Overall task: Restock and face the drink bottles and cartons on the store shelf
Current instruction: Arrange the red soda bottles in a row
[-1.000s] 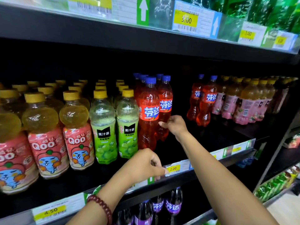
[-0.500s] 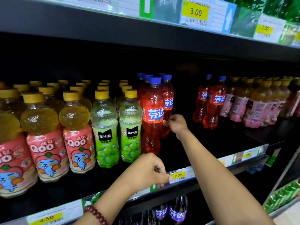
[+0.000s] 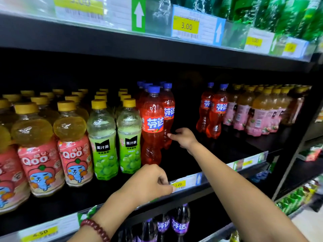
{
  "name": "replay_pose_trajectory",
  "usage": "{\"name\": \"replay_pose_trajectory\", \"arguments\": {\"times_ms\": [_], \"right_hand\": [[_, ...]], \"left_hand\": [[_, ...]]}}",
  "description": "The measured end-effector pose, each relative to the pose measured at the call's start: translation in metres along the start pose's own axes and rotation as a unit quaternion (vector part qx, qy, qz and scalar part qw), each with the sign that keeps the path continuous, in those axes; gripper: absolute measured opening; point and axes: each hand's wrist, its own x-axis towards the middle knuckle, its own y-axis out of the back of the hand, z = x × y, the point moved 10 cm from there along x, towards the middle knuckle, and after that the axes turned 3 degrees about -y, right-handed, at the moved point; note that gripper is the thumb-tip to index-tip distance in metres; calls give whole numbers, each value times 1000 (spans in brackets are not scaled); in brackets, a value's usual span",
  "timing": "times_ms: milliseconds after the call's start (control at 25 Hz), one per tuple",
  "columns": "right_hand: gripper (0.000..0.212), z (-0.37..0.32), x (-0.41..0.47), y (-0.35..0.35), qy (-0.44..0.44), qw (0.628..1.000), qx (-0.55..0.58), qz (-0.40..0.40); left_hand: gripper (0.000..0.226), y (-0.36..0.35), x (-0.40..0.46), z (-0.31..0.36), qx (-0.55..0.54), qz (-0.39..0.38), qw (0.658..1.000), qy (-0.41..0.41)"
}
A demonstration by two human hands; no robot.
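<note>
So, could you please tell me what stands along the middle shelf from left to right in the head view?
Qoo bottles → green grape juice bottles → red soda bottles → right hand touching a rear red bottle → bare gap in the shelf → two more red soda bottles → pink-labelled bottles.

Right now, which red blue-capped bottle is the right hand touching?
The right hand touches the second red bottle of the left cluster, just behind and right of the front red bottle. The right-hand pair stands apart across the gap.
</note>
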Motion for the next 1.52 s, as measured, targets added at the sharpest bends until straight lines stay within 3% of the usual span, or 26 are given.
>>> {"name": "replay_pose_trajectory", "arguments": {"times_ms": [160,320,480,800,1000,1240,1440,1520], "right_hand": [[46,9,0,72,23,993,-35,109],[29,13,-1,142,34,974,-62,216],[39,27,21,188,15,958,-76,276],[48,56,97,190,-26,967,14,252],[65,64,112,196,-18,971,-37,236],[54,62,74,182,-11,983,-66,172],[35,40,2,157,55,980,-62,184],[38,27,-24,150,73,977,-56,191]], "left_hand": [[39,-14,25,28,122,-1,992,-41],[39,-41,58,49,115,-22,991,-59],[39,-55,77,53,108,-17,992,-71],[41,-62,78,47,87,-36,993,-72],[38,-59,82,47,82,-37,993,-75],[40,-62,80,44,87,-40,993,-64],[33,-64,74,51,145,-52,987,-54],[29,-58,66,59,173,-40,983,-56]]}}
